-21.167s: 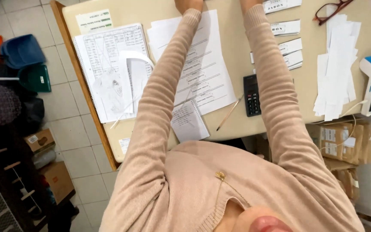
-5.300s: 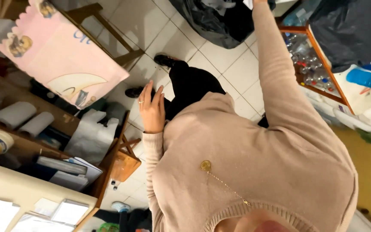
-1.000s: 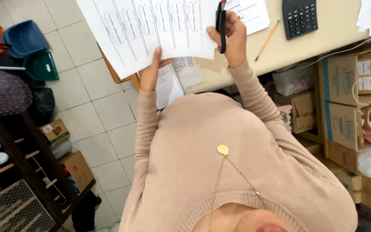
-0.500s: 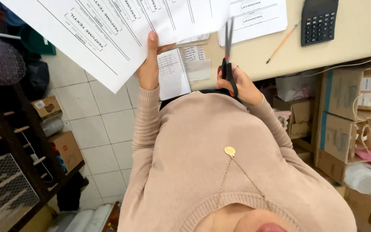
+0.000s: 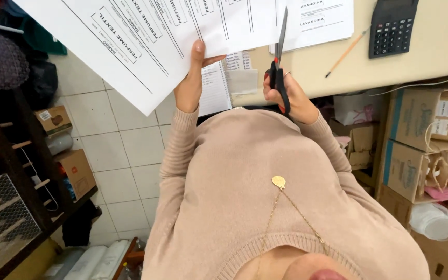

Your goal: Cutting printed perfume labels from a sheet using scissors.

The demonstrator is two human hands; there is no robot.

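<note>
My left hand [image 5: 190, 78] grips the near edge of a large white printed sheet [image 5: 130, 36], held up above the desk edge and tilted to the left. My right hand [image 5: 291, 96] is closed around the black handles of a pair of scissors [image 5: 280, 57]. The blades point away from me and lie over the sheet's right part. A beige sweater covers both arms.
The light wooden desk [image 5: 421, 65] carries a black calculator [image 5: 392, 26], a pencil [image 5: 346, 52] and more printed sheets [image 5: 322, 18]. Cardboard boxes [image 5: 416, 155] stand under the desk at right. Dark shelving [image 5: 11, 207] and small boxes sit on the tiled floor at left.
The sheet has come closer and lower in my left hand. My right hand has turned the scissors so the blades point up over the paper.
</note>
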